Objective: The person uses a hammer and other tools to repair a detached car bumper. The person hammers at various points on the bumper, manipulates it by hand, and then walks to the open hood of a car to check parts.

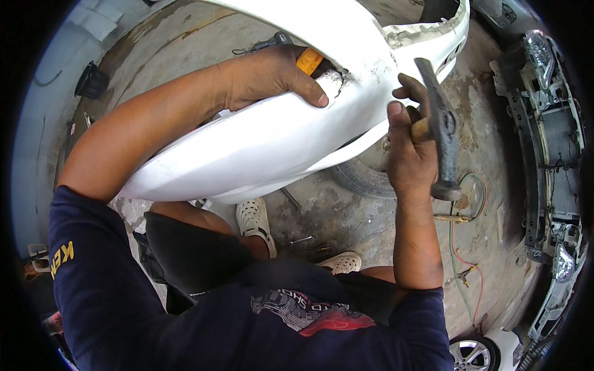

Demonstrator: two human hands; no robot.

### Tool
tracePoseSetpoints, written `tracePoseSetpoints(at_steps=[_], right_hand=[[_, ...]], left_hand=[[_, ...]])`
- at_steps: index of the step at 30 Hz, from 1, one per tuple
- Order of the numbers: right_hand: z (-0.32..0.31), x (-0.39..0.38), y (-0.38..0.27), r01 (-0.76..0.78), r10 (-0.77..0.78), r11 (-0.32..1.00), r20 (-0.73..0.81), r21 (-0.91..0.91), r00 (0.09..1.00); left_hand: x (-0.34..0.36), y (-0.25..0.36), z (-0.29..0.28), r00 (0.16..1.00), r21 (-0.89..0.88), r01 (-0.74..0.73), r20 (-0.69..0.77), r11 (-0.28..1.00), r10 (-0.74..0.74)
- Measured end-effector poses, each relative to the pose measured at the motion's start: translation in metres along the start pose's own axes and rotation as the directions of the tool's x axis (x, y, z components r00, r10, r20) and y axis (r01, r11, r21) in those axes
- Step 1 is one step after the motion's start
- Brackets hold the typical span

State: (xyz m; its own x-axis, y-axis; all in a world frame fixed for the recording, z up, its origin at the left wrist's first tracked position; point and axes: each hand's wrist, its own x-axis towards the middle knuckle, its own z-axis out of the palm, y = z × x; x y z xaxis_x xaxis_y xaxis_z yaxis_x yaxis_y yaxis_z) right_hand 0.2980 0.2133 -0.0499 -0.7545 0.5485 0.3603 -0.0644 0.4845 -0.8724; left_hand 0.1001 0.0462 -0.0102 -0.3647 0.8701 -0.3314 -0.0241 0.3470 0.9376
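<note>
A large white car bumper lies across my lap, with a jagged dark crack near its upper edge. My left hand reaches over that edge, thumb pressed on the outer face beside the crack. An orange-yellow block-like tool is gripped in it, mostly hidden behind the edge. On the right, my right hand is wrapped around the handle of a hammer. The dark metal head is raised in front of the bumper, apart from it.
A tyre lies under the bumper. Red and green hoses with a brass torch run over the stained floor. At right stands a car front end. A black bucket and a power tool are further off.
</note>
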Motion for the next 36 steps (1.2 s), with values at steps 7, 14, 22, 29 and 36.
tracePoseSetpoints(at_steps=[7,14,22,29,36], right_hand=[[-0.072,-0.038,0.031,0.059,-0.042,0.963,0.071,-0.263,0.997],[-0.103,-0.129,0.134,-0.422,0.448,0.868,0.045,-0.262,0.893],[-0.14,-0.138,0.19,-0.346,0.765,0.609,0.412,-0.714,0.496],[-0.096,-0.176,0.232,-0.093,0.839,0.517,0.483,-0.851,0.249],[-0.074,-0.232,0.278,0.045,0.776,0.627,0.628,-0.778,0.057]], left_hand=[[0.014,0.007,0.005,0.975,0.271,0.167,-0.187,0.948,-0.119],[0.008,0.009,0.025,0.975,-0.067,0.113,-0.185,0.991,-0.123],[0.009,0.003,0.014,0.971,-0.069,0.072,-0.222,0.995,-0.085],[0.006,-0.006,0.002,0.983,-0.121,0.067,-0.163,0.99,-0.086],[0.023,-0.029,-0.026,0.956,-0.094,0.071,-0.277,0.993,-0.095]])
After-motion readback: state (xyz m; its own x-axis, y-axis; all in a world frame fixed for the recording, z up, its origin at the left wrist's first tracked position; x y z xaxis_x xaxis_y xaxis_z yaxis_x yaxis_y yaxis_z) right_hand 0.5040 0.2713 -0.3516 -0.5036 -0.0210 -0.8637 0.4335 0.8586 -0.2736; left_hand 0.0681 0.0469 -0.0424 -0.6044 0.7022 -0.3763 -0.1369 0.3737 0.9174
